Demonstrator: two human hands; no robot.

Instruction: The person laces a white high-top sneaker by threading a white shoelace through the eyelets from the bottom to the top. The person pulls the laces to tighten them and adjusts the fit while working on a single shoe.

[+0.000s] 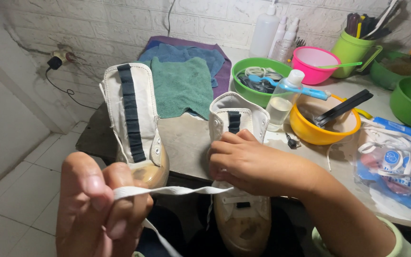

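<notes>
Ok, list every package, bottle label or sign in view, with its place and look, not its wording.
Plastic bag: right table edge, flat, clear with blue and white print, white laces on top.
Small bottle: mid-table by the yellow bowl, clear, white cap, no label showing.
Three bottles: back wall, white, labels not visible.
No signs or screens.

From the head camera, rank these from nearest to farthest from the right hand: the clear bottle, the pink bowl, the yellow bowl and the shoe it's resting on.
1. Shoe: directly under the right hand, touching it.
2. Clear bottle: just behind the hand, slightly right.
3. Yellow bowl: further right on the table.
4. Pink bowl: far back, near the wall.
</notes>
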